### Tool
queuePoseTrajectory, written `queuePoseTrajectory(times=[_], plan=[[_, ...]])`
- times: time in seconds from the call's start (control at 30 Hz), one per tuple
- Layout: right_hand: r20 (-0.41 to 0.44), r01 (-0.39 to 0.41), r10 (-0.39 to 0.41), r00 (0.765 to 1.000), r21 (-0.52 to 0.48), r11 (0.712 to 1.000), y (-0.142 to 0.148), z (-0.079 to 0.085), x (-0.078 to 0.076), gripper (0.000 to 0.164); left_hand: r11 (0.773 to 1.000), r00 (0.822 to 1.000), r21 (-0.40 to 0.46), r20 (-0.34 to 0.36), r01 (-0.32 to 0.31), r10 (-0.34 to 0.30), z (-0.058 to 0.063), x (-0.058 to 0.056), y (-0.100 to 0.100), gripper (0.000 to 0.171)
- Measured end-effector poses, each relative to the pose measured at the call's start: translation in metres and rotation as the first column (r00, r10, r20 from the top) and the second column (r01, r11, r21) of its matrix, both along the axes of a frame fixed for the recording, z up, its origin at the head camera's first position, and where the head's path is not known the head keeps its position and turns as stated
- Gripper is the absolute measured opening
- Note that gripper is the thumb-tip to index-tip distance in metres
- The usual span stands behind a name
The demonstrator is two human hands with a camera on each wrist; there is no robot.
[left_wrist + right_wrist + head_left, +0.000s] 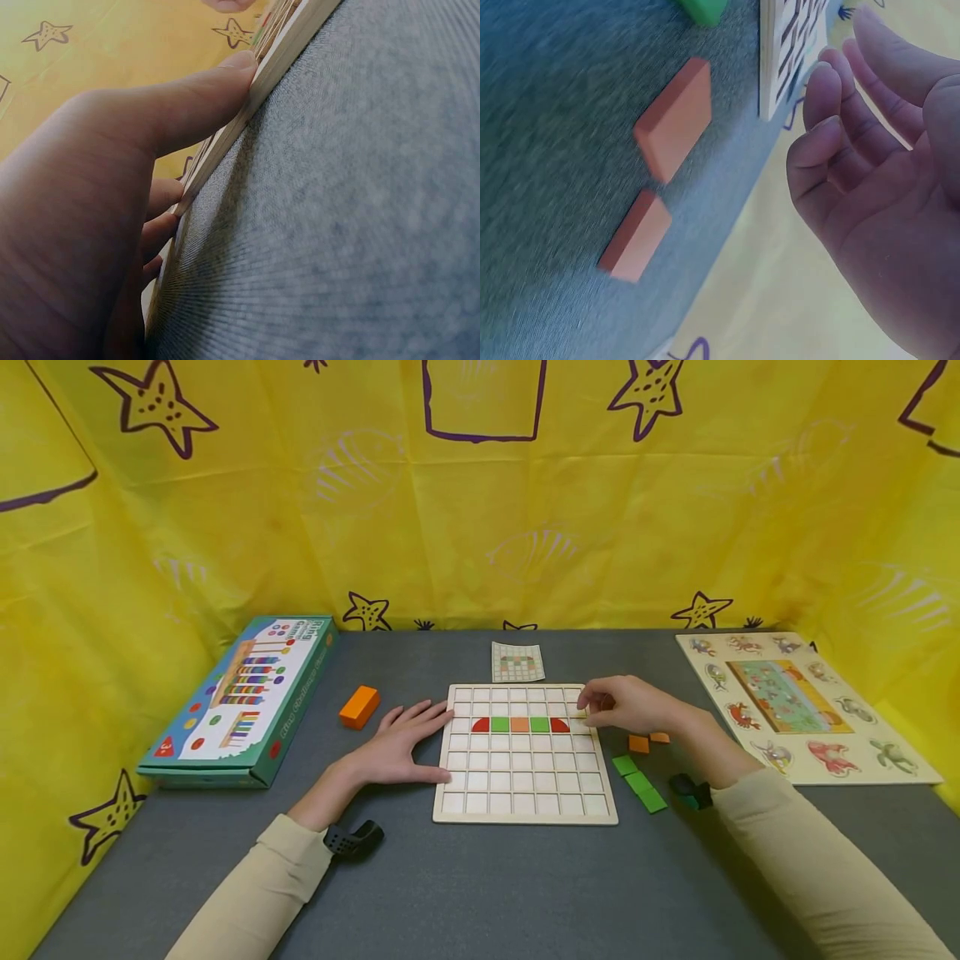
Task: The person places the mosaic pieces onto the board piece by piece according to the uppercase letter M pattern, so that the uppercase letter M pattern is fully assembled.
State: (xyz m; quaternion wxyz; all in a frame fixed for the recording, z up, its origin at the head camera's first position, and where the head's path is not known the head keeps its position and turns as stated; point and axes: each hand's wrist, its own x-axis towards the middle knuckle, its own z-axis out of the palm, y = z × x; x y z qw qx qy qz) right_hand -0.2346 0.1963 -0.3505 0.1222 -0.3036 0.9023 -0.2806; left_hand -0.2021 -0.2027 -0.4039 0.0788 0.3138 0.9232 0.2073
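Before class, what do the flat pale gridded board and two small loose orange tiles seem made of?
The board looks like matte, unpainted wood, from its bare tan edge. The orange tiles could be painted wood or plastic: smooth, evenly coloured faces leave it open.

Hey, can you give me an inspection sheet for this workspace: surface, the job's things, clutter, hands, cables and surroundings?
Surface: dark grey tabletop.
Job's things: grid board with a red, green, orange, green, red row of tiles in it; loose orange tiles and green tiles to its right; pattern card beyond its far edge.
Clutter: game box and orange block on the left, sea-animal puzzle board on the right.
Left hand: fingers spread, touching the board's left edge.
Right hand: at the board's right side, fingers bent, no tile seen in it.
Cables: nothing seen.
Surroundings: yellow cloth with starfish drawings.
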Motion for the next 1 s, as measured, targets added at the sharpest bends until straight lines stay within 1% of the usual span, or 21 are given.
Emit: queuePoseTrajectory(times=[0.43, 0.63, 0.87, 1.0], plan=[[0.004, -0.030, 0.030, 1.000, 0.016, 0.999, 0.024, -0.003, 0.014, 0.018, 1.000, 1.000, 0.002, 0.006, -0.001, 0.001, 0.001, 0.001, 0.000, 0.098], [0.057, -0.040, 0.040, 0.998, 0.013, 0.999, 0.030, -0.008, 0.021, 0.018, 1.000, 1.000, -0.004, 0.002, -0.002, 0.002, 0.000, 0.001, 0.000, 0.099], [0.030, -0.063, 0.062, 0.998, 0.027, 0.998, 0.035, -0.011, 0.028, 0.015, 1.000, 1.000, -0.003, -0.004, -0.003, 0.003, 0.001, 0.001, 0.000, 0.099], [0.051, -0.068, 0.065, 0.997, 0.048, 0.997, 0.038, -0.012, 0.030, 0.016, 1.000, 1.000, -0.004, -0.001, -0.003, 0.003, 0.001, 0.002, 0.000, 0.099]])
